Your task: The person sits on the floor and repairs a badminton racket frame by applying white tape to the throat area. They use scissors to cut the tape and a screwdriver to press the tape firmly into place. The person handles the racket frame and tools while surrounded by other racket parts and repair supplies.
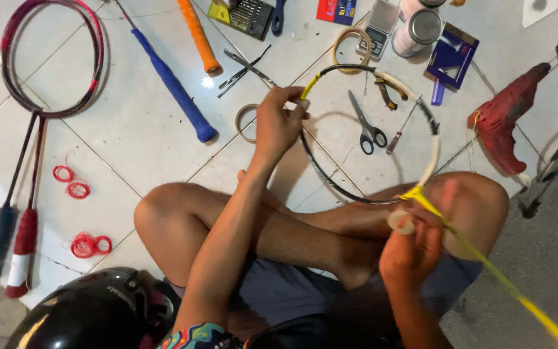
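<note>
I sit cross-legged on the tiled floor with an unstrung badminton racket frame (pixel 369 70) held over my knees; its rim is black, white and yellow, and its yellow shaft runs off to the lower right. My left hand (pixel 279 123) grips the left side of the rim. Near the frame's throat, my right hand (pixel 414 249) pinches a small roll of white tape (pixel 400 222), and it looks blurred.
Scissors (pixel 368 126), pliers (pixel 385 92) and a screwdriver lie inside and around the hoop. Two strung rackets (pixel 53 58), blue (pixel 175 87) and orange (pixel 198 35) grips, tape rings (pixel 245 123), red string coils (pixel 71 181), tins (pixel 421 29), a red heat gun (pixel 508 119) and a black helmet (pixel 92 313) surround me.
</note>
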